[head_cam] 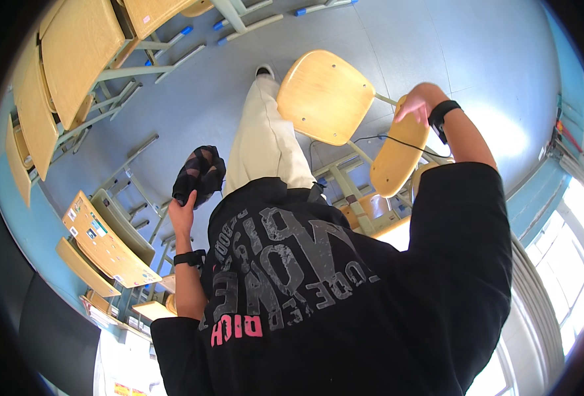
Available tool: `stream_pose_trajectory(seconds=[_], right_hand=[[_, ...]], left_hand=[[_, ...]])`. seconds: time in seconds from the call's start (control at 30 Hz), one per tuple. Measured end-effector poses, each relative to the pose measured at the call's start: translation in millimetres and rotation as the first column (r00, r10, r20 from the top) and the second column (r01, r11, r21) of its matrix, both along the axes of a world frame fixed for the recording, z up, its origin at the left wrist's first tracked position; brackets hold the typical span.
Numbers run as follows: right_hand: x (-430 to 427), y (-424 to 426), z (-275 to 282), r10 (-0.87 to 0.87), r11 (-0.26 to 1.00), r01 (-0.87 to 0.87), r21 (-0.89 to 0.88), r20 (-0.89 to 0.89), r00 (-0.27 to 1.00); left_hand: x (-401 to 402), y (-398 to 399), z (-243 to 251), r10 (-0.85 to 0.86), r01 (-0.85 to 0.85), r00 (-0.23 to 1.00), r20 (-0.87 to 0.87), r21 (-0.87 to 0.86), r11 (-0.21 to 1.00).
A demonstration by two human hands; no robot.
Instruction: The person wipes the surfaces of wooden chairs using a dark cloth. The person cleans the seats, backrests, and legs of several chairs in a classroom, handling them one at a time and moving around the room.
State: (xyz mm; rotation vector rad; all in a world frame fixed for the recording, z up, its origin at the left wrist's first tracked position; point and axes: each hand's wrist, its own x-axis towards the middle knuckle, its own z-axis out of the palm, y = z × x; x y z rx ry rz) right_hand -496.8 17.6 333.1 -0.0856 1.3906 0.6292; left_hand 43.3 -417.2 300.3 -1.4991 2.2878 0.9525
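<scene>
My left hand point(184, 210) grips the lower end of a bundle of black, partly sheer fabric point(200, 174), held out beside my leg. At the upper right is my right hand point(418, 103), with loosely bent fingers and nothing visible in it. It appears over the upper end of a wooden chair's backrest point(400, 148); whether it touches the wood, I cannot tell. The chair's pale wooden seat point(325, 98) lies by my light trousers point(265, 133). A thin dark cable point(396, 141) crosses the backrest towards my right forearm. Both wrists wear black bands.
Wooden desks point(81, 49) and chairs with metal frames line the upper left. Another desk, its top bearing stickers point(104, 242), stands at the lower left. More furniture legs are below the near chair. Windows point(559, 252) and a blue wall edge are on the right.
</scene>
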Motion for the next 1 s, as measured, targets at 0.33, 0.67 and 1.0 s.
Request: stream_pose_trajectory(seconds=[0.33,0.67,1.0], right_hand=[[20,45,-67,-0.048,0.999,0.052,-0.009,0.246,0.968],[66,65,-72,0.685,0.715,-0.540,-0.444,0.290,0.668],[-40,69,-85,0.375,0.818,-0.458,-0.348,-0.282,0.883]], left_hand=[[-60,-7,9,0.076,-0.075,0.995,0.066,-0.006,0.997],[-128,-27,18,0.045,-0.047,0.994,0.095,0.023,0.999],[-130,-29,-1,-0.003,0.003,1.000,0.025,-0.013,1.000]])
